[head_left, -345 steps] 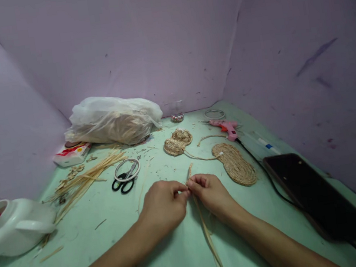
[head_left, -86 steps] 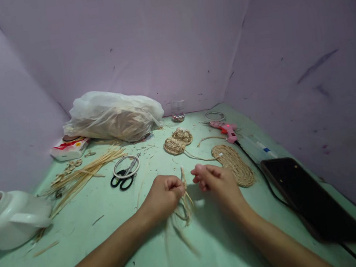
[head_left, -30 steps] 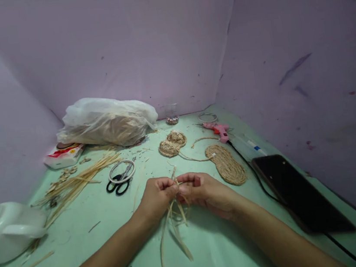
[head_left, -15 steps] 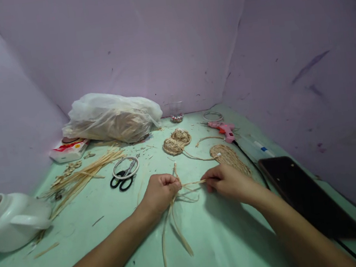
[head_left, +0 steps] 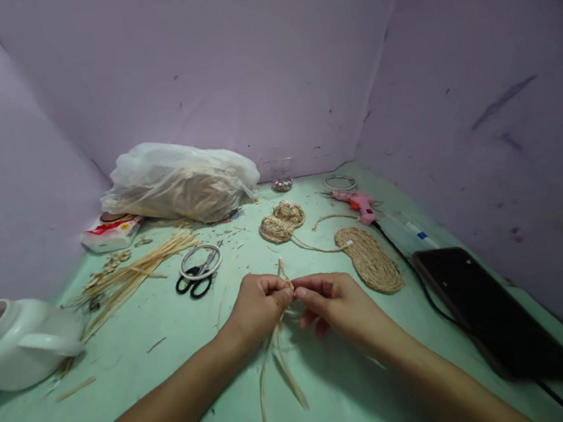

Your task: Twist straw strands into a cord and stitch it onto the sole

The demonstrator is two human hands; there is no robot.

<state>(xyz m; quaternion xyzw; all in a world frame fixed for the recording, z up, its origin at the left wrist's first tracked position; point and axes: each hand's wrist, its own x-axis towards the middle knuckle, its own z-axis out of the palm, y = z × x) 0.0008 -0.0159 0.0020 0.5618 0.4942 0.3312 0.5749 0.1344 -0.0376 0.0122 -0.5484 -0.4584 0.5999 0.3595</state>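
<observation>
Between my two hands, near the middle of the table, is a braid of pale straw-like strands [head_left: 284, 269], its finished tip pointing up and away. My left hand [head_left: 262, 300] pinches the braid between thumb and forefinger. The fingertips of my right hand [head_left: 327, 298] are closed at the same spot, touching my left fingertips and pinching the strands there; its lower fingers curl loosely. Loose strand ends [head_left: 288, 369] hang down toward me from under the hands. Beyond lie a coiled braid piece with two rounds [head_left: 283, 221] and a sole-shaped coiled piece [head_left: 374, 261].
Black-handled scissors [head_left: 195, 282] lie under a pale ring [head_left: 201, 262] at left, beside loose straw [head_left: 136, 268]. A pink glue gun [head_left: 358, 204] and a dark tablet-like slab [head_left: 497, 314] are at right. A plastic bag [head_left: 179, 183] and a white pot [head_left: 34, 340] stand left.
My right hand has moved left from the outstretched strand to the braid, meeting my left hand. My left hand keeps its pinch. The view has shifted slightly.
</observation>
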